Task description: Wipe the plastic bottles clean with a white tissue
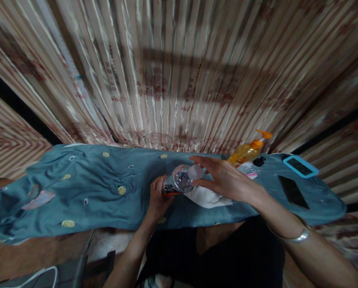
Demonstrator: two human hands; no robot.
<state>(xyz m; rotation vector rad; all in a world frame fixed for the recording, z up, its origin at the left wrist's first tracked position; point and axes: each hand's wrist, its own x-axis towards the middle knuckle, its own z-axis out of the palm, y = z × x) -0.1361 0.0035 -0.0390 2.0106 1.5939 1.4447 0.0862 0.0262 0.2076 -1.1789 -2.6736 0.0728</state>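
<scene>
My left hand [160, 197] is wrapped round the body of a clear plastic bottle [181, 180] with a dark-lettered label and an orange band near its base. The bottle is tilted, its white cap [196, 172] pointing toward my right. My right hand [227, 178] is at the cap, thumb and forefinger spread on either side of it; whether the fingers touch the cap I cannot tell. Beneath the bottle and right hand lies a white cloth [210, 199]. Behind the right hand stands an orange pump bottle [247, 151], its lower part partly hidden.
A blue-green patterned cloth [107, 208] covers the long narrow surface. On its right lie a dark phone [293, 192], a blue-framed device [301, 166] and a small black object [259, 161]. A pale pink piece [39, 199] lies left. Pleated curtain [173, 80] hangs behind.
</scene>
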